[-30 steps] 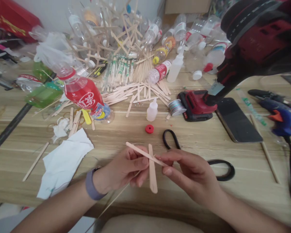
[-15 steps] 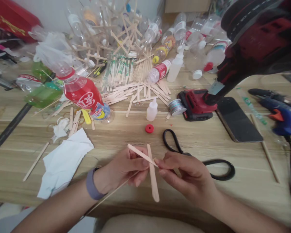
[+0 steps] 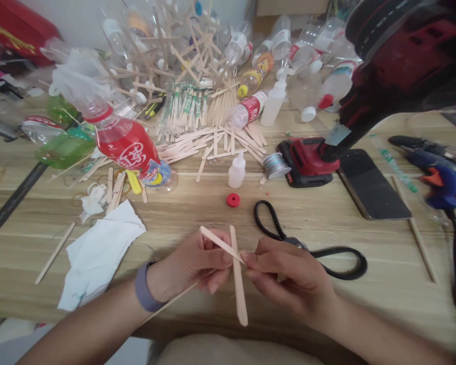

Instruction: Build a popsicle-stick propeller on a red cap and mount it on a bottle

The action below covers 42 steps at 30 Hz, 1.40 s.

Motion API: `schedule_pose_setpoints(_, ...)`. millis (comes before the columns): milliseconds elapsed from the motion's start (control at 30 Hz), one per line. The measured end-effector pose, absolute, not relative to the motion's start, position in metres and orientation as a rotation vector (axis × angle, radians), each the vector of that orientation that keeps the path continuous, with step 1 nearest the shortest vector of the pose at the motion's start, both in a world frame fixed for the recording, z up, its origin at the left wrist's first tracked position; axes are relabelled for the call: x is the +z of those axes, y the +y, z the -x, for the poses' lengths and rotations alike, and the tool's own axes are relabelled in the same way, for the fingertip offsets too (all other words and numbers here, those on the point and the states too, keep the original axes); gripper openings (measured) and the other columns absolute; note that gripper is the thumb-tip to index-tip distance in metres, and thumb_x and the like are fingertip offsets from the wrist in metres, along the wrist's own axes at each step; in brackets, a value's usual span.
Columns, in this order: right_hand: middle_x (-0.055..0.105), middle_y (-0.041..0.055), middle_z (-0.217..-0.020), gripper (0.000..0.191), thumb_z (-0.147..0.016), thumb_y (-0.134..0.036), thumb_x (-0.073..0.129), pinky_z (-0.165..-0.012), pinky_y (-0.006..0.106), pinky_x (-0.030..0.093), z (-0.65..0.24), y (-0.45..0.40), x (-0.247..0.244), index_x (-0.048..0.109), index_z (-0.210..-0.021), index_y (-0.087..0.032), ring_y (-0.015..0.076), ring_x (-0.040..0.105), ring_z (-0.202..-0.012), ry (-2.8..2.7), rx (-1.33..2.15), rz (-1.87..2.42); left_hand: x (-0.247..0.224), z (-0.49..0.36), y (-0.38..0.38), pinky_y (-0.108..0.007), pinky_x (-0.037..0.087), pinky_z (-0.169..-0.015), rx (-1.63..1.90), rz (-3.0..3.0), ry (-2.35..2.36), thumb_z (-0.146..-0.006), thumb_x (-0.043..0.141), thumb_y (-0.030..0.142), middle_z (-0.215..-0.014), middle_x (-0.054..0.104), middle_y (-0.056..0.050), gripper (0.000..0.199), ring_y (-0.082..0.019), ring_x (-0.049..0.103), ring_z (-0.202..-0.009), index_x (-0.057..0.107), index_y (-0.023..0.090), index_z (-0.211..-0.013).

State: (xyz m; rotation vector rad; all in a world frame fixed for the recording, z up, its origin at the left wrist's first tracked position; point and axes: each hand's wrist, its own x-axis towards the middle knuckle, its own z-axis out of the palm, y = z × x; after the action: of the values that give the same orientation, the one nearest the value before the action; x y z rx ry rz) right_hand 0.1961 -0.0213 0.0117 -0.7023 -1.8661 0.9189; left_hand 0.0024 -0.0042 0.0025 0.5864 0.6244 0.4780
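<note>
Crossed wooden sticks [image 3: 237, 267] between left hand [image 3: 199, 259] and right hand [image 3: 292, 274].

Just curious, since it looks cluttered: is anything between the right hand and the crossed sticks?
Nothing visible: the right hand touches the end of the slanting stick directly. The scissors lie partly hidden behind that hand, not between.

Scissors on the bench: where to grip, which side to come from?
Scissors: probably the far black loop, its rim pinched from above on the far side. It lies roughly flat, opens wide and is clear of the right hand, which covers the blade end.
</note>
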Motion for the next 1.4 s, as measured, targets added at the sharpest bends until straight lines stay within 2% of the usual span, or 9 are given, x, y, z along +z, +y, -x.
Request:
schedule_pose_setpoints(400,0.053,-0.0030,-0.062,0.015,-0.089,-0.010,0.056,-0.049,0.020,0.037,-0.1961,-0.0226,0.0119,0.063,-0.096,-0.021,0.0102,0.048,-0.054,-1.911,0.860,0.709,0.0011,-0.0007,-0.0046,-0.018,0.017,-0.029,0.427,-0.626,0.656,-0.066,0.079,0.051,-0.040,0.054,0.006,0.041,-0.004,0.035,-0.028,0.059,0.016,-0.069)
schedule_pose_setpoints(700,0.053,-0.0024,-0.065,0.019,-0.089,-0.008,0.055,-0.050,0.021,0.038,-0.1979,-0.0234,0.0113,0.061,-0.100,-0.022,0.0104,0.049,-0.055,-1.932,0.873,0.704,0.0002,-0.0010,-0.0050,-0.016,0.021,-0.031,0.443,-0.589,0.631,-0.066,0.080,0.050,-0.041,0.055,0.006,0.040,-0.004,0.038,-0.029,0.057,0.017,-0.069)
schedule_pose_setpoints(967,0.053,-0.0025,-0.065,0.017,-0.090,-0.009,0.055,-0.050,0.021,0.038,-0.1979,-0.0229,0.0115,0.060,-0.101,-0.022,0.0108,0.049,-0.056,-1.952,0.873,0.708,0.0015,-0.0005,-0.0032,-0.016,0.021,-0.029,0.404,-0.598,0.656,-0.063,0.081,0.055,-0.041,0.054,0.005,0.045,-0.005,0.040,-0.029,0.057,0.017,-0.067)
schedule_pose_setpoints(1400,0.052,-0.0029,-0.065,0.014,-0.091,-0.009,0.055,-0.051,0.020,0.037,-0.1978,-0.0241,0.0105,0.060,-0.098,-0.020,0.0099,0.047,-0.057,-1.949,0.858,0.713,-0.0002,-0.0011,-0.0042,-0.016,0.026,-0.031,0.453,-0.558,0.599,-0.067,0.081,0.046,-0.042,0.055,0.005,0.038,-0.005,0.041,-0.029,0.058,0.015,-0.068)
